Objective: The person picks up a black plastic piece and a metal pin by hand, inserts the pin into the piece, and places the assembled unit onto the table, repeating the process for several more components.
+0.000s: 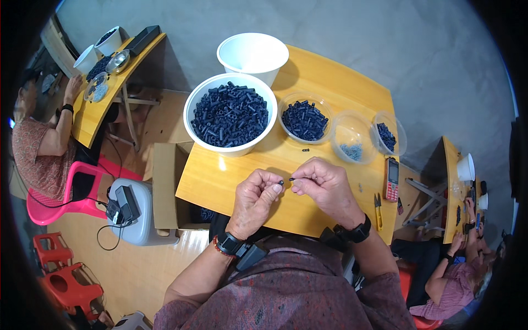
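Off beyond my left hand, a co-worker [44, 140] sits on a pink chair [41, 206] at another table. Nearer, left of my hand, are a grey bin [146, 223] and a cardboard box [166, 184]. Ahead of my left hand stands a white tub [242, 148] heaped with short black tubes, pointing every way, and behind it a second tub [253, 52].

My left hand [254, 198] pinches a small dark piece [281, 182] between thumb and fingers; its end pokes out towards my right hand, its long axis too covered to tell. Just beside it, a narrow gap between, my right hand [324, 184] pinches another dark bit [292, 179], its long axis roughly sideways, free end pointing left at the first. Both pieces are over the near part of my table [330, 66].

Ahead of my right hand lie a loose piece [305, 149] and a clear bowl [313, 97] of black tubes. Right of that hand come a bowl [352, 129] of pale bits, yellow-handled snips [378, 214] and a red phone [391, 187].
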Demonstrator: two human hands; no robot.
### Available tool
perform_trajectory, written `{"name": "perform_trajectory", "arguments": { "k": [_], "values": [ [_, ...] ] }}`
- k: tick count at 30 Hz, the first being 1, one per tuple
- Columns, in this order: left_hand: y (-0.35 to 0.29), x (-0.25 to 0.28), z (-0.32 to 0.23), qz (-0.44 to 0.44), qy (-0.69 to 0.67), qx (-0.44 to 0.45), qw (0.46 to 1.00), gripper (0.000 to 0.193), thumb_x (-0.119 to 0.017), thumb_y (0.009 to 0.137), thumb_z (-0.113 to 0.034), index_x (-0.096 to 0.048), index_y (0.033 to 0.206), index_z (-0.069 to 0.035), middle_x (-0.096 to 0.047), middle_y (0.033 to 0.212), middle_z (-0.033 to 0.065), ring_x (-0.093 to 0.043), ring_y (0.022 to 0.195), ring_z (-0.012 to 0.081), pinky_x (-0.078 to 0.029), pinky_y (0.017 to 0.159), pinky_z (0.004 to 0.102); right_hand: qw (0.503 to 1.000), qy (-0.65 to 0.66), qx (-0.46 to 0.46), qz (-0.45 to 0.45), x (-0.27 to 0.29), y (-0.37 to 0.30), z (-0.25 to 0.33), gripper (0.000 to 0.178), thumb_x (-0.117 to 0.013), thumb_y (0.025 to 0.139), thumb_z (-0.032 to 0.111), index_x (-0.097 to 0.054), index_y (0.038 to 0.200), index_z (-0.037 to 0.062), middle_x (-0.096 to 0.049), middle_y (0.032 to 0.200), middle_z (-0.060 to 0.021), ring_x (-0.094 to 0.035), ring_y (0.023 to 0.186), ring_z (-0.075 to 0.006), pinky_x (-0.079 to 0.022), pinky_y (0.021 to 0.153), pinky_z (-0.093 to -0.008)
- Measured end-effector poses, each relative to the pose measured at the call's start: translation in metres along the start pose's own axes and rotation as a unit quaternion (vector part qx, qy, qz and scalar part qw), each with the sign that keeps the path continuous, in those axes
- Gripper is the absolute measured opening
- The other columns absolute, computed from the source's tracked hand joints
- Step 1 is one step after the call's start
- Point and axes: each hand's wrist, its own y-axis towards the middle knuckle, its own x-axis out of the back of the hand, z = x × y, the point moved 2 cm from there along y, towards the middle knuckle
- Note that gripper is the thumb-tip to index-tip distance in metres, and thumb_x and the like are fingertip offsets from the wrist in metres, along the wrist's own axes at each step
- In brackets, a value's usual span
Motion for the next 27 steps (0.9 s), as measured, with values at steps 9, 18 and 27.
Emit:
{"name": "perform_trajectory", "arguments": {
  "k": [9,18,27],
  "values": [
    [0.000,0.001,0.004,0.013,0.000,-0.011,1.000,0.013,-0.064,0.097,-0.013,-0.060,0.103,-0.002,-0.063,0.087,0.0006,-0.054,0.075,0.0054,-0.046,0.069,0.0203,0.994,0.005,0.110,0.019,-0.008,0.001,0.000,0.012,-0.068,0.086,-0.006,-0.070,0.097,-0.0028,-0.065,0.092,-0.0070,-0.064,0.077,-0.0118,-0.053,0.069,-0.0245],
    [0.000,0.001,-0.001,0.017,-0.019,0.008,1.000,0.014,-0.064,0.097,-0.013,-0.060,0.103,-0.001,-0.063,0.086,0.0008,-0.053,0.072,0.0043,-0.046,0.066,0.0194,0.978,-0.095,0.183,-0.021,-0.012,0.003,0.006,0.012,-0.067,0.086,-0.009,-0.071,0.096,-0.0020,-0.067,0.093,-0.0082,-0.064,0.078,-0.0116,-0.052,0.066,-0.0236],
    [0.001,0.003,-0.001,0.019,-0.033,0.026,0.999,0.014,-0.065,0.097,-0.013,-0.061,0.103,-0.002,-0.065,0.084,0.0016,-0.056,0.072,0.0044,-0.047,0.065,0.0191,0.976,-0.111,0.185,-0.040,-0.015,0.003,0.008,0.008,-0.069,0.086,-0.004,-0.072,0.092,0.0003,-0.071,0.089,-0.0116,-0.069,0.080,-0.0198,-0.054,0.069,-0.0288]
  ]
}}
